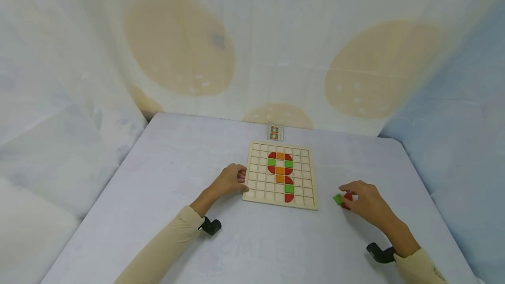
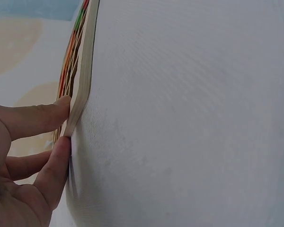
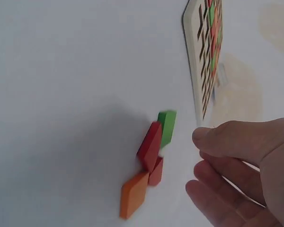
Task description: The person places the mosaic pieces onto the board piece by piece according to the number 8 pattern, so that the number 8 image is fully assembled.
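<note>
A square wooden grid board [image 1: 260, 185] lies on the table, with red quarter-round tiles [image 1: 289, 197] and orange and green square tiles [image 1: 289, 189] set in its middle columns. My left hand [image 1: 230, 180] pinches the board's left edge; in the left wrist view its thumb [image 2: 42, 116] lies over the rim and a fingertip meets the side. My right hand [image 1: 367, 203] hovers to the right of the board, over loose tiles, fingers loosely bent with nothing visible between them. Below those fingers, the right wrist view shows a green tile [image 3: 167, 127], red tiles [image 3: 150, 144] and an orange tile [image 3: 133, 195].
A small card with a printed coloured grid pattern [image 1: 275, 132] sits behind the board, near the table's back edge. A pale cloth covers the table [image 1: 189, 152]. Curtains [image 1: 276, 56] with large tan ovals hang behind it, and more fabric rises at both sides.
</note>
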{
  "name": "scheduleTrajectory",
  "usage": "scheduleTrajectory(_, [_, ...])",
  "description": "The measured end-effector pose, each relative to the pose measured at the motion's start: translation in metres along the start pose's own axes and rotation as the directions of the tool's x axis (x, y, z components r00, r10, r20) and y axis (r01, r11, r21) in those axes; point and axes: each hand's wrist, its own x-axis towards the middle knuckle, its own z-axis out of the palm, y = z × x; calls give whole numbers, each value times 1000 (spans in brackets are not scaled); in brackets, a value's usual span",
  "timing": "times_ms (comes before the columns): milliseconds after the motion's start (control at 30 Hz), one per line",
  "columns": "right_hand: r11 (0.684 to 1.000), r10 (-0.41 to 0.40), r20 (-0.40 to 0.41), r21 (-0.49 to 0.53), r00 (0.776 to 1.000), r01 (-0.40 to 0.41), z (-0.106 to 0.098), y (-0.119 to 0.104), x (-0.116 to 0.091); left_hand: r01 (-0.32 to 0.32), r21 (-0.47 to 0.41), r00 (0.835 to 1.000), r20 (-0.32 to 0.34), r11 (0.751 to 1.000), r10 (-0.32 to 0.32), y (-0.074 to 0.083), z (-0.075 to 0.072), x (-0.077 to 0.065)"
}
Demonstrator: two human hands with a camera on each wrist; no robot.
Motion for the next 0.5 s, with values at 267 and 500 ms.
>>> scheduleTrajectory(267, [998, 62, 31, -29, 998, -61, -8, 19, -14, -7, 2, 1000, 1, 1000, 7, -2, 2, -1])
scheduleTrajectory(500, [992, 126, 91, -3, 988, -126, -10, 29, -16, -33, 8, 999, -9, 999, 33, 1, -1, -4])
